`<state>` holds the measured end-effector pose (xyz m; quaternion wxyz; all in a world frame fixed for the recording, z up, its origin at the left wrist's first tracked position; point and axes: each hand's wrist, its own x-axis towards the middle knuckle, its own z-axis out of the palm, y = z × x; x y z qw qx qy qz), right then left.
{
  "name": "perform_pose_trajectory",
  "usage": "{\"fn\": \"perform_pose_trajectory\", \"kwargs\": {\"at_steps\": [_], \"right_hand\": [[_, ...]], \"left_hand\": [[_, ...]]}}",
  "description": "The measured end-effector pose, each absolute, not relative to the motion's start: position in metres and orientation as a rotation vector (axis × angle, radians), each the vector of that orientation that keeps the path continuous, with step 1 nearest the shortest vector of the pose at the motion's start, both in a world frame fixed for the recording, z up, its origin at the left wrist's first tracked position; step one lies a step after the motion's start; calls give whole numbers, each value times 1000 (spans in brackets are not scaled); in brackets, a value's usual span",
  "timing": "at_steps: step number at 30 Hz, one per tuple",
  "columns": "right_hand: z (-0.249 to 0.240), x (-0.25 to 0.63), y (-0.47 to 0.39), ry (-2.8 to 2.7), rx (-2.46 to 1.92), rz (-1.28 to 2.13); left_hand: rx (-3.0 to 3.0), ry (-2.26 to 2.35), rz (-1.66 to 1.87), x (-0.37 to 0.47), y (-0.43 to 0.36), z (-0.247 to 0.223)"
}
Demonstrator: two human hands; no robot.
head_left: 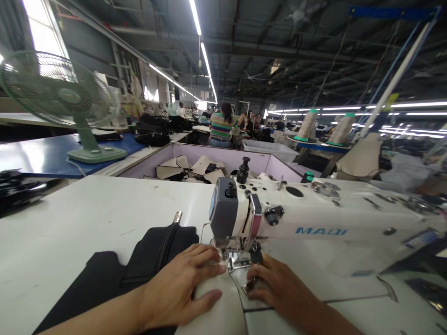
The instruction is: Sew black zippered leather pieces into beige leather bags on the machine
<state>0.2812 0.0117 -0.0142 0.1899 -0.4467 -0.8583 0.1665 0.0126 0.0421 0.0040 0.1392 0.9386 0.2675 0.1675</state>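
My left hand [186, 284] lies flat with fingers apart on a pale beige fabric piece [221, 311], just left of the needle area. On the other side, my right hand [274, 281] curls its fingers at a small metal fitting [250, 284] beside the presser foot [238, 263]; what they pinch is partly hidden. Both hands are under the head of a white sewing machine [300, 209]. A black fabric piece [104, 274] with a zipper [171, 237] extends under my left forearm.
Behind the machine, a lilac-walled bin [216, 151] holds several beige and black pieces. A green fan [87, 135] stands on a blue table [38, 156] at left. Thread cones [307, 125] stand at right. A person in a striped top [221, 125] is farther back.
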Motion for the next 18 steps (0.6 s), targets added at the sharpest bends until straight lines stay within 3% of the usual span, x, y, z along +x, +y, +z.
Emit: {"fn": "perform_pose_trajectory", "kwargs": {"at_steps": [11,15,18], "right_hand": [[-12,243,34,-2120,-1429,544],[-11,241,13,-2002,-1528,450],[-14,247,-22,-1950,-1541,505]], "left_hand": [[2607,650,390,1,58,5],[2553,738,9,-17,58,58],[2600,1026,-10,-44,35,129]]}}
